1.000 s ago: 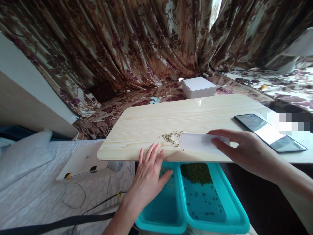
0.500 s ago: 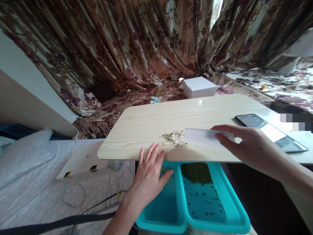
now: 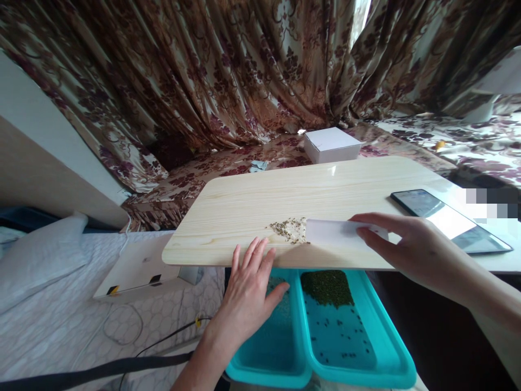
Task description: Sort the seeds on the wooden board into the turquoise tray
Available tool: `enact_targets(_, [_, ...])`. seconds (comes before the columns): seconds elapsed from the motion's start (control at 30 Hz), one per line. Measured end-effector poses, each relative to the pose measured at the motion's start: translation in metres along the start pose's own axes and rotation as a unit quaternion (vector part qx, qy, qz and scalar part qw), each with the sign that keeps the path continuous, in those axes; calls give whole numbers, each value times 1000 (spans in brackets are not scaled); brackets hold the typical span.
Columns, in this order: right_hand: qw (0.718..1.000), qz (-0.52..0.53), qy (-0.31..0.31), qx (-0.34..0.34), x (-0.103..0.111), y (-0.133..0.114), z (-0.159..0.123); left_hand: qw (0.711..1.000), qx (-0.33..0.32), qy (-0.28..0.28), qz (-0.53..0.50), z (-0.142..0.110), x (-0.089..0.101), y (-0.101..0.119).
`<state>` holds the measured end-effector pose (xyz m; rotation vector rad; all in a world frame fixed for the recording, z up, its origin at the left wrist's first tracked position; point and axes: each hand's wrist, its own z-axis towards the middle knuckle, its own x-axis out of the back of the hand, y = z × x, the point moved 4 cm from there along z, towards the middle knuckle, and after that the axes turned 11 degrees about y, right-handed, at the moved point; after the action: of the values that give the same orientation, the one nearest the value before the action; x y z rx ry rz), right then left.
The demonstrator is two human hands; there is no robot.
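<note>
While the person's right hand (image 3: 362,228) is pinching a thin white rectangular card (image 3: 330,232) near the front edge of the pale wood-grain table (image 3: 240,203), the card's left end is meeting a small scatter of dark and pale grains (image 3: 291,230). Well apart from the right, the left hand (image 3: 250,285) is lying open across that edge, partly over a turquoise plastic tray (image 3: 279,347).

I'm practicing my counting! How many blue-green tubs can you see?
2. The left tub is below the near edge of the table; the right tub sits beside it, with a dark green pile inside. More could be hidden under the table.
</note>
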<state>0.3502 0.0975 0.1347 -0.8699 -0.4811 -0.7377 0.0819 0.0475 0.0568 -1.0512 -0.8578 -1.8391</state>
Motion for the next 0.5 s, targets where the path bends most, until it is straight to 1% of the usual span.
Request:
enact_targets(0.17, [1000,2,9,-8,4,-1,0,1000,1,1,1,0,-2,-1])
enact_targets(0.37, [999,9,-22,-23,1,-3,-3,1000,0,-7,6,0,-2,-1])
enact_targets(0.5, [1000,19,-15,-20,3,-2,-4,1000,-1,-8,8,1,-1,0])
